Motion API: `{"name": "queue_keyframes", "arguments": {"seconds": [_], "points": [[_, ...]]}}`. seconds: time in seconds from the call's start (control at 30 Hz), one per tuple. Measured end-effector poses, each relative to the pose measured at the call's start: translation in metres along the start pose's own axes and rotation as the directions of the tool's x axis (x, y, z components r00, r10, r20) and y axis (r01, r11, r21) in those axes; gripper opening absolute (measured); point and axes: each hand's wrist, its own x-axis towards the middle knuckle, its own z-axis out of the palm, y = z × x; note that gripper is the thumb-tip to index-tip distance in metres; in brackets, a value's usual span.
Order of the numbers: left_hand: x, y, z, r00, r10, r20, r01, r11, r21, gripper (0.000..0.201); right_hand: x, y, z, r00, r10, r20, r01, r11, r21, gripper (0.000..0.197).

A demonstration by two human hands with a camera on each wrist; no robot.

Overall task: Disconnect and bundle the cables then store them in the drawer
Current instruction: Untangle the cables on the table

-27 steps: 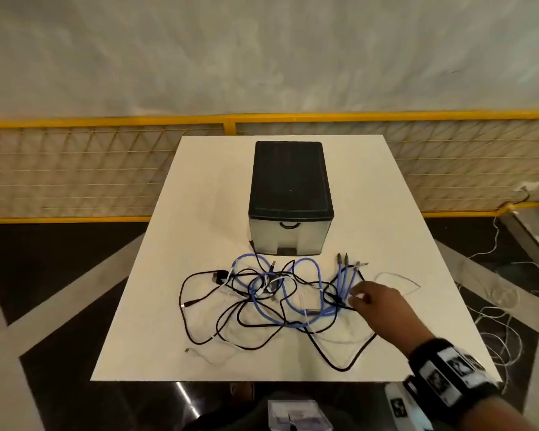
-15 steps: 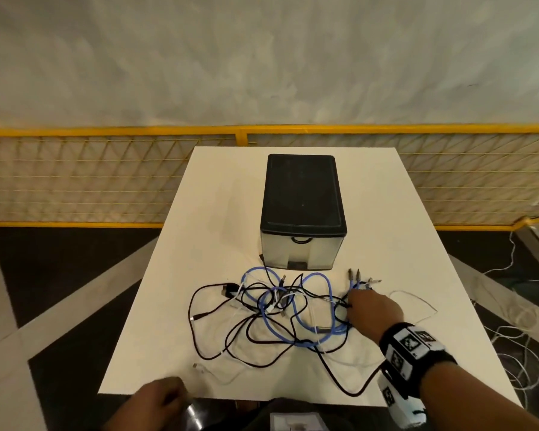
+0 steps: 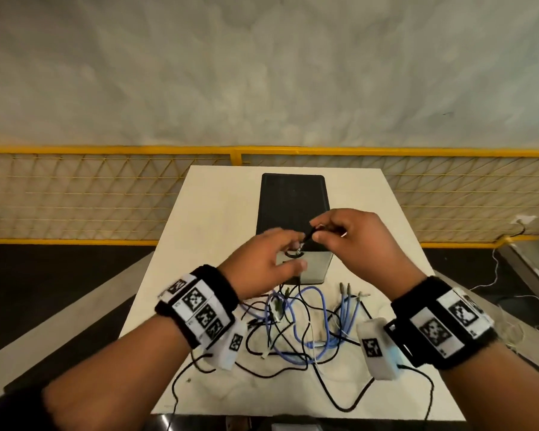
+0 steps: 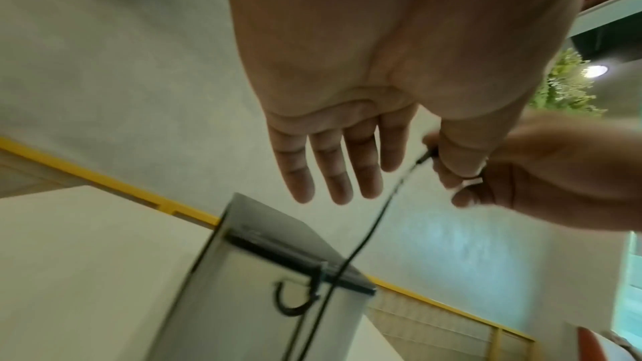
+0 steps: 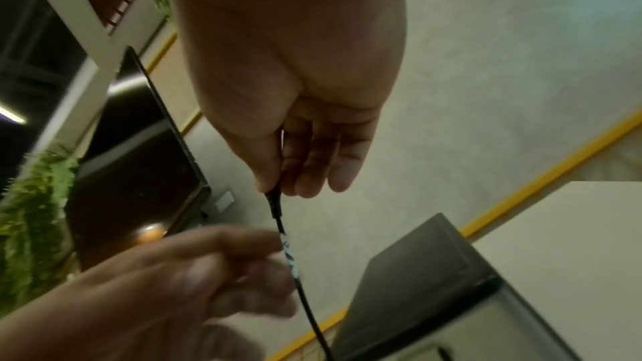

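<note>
Black cable [image 5: 278, 210] was pinched at its plug by my right hand [image 3: 352, 234], mid-frame above the drawer [image 3: 315, 262]. Left hand [image 3: 262, 259] hovered with loose fingers, holding nothing. Risk, as I judged: lifting would drag the tangle [image 3: 305, 325] along.

No legible text; only coded black-and-white markers on the wristbands [image 3: 199, 309].

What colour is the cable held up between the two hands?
Black cable, with a pale patterned band; the right wrist view shows it best.
</note>
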Motion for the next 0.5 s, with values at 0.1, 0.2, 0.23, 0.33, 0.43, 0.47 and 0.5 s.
{"name": "queue_keyframes", "arguments": {"seconds": [0.1, 0.2, 0.23, 0.33, 0.43, 0.47, 0.5], "points": [[0.023, 0.010, 0.007, 1.000, 0.000, 0.001, 0.000, 0.999, -0.034, 0.018, 0.001, -0.012, 0.003, 0.998, -0.058, 0.000, 0.058, 0.998, -0.005, 0.017], [0.030, 0.006, 0.009, 0.997, -0.060, -0.038, 0.052, 0.983, -0.176, 0.033, 0.001, -0.008, 0.004, 0.998, -0.006, -0.067, 0.013, 0.995, 0.094, 0.013], [0.030, 0.004, 0.007, 0.996, -0.081, -0.048, 0.069, 0.975, -0.212, 0.035, 0.000, -0.004, 0.006, 0.995, 0.045, -0.090, -0.030, 0.986, 0.161, 0.009], [0.026, 0.002, 0.002, 0.978, -0.172, -0.119, 0.121, 0.928, -0.352, 0.027, -0.012, 0.016, 0.023, 0.980, 0.163, 0.112, -0.175, 0.979, 0.106, 0.013], [0.013, 0.007, 0.003, 0.970, -0.206, -0.133, 0.111, 0.852, -0.511, 0.019, -0.031, 0.026, 0.060, 0.819, 0.206, 0.535, -0.389, 0.885, 0.256, 0.017], [0.007, 0.008, 0.005, 0.974, -0.195, -0.119, 0.102, 0.837, -0.537, 0.020, -0.034, 0.026, 0.072, 0.780, 0.210, 0.590, -0.493, 0.786, 0.373, 0.020], [0.000, 0.008, 0.008, 0.976, -0.186, -0.109, 0.093, 0.819, -0.566, 0.021, -0.035, 0.028, 0.082, 0.760, 0.212, 0.615, -0.573, 0.666, 0.478, 0.024]]}}
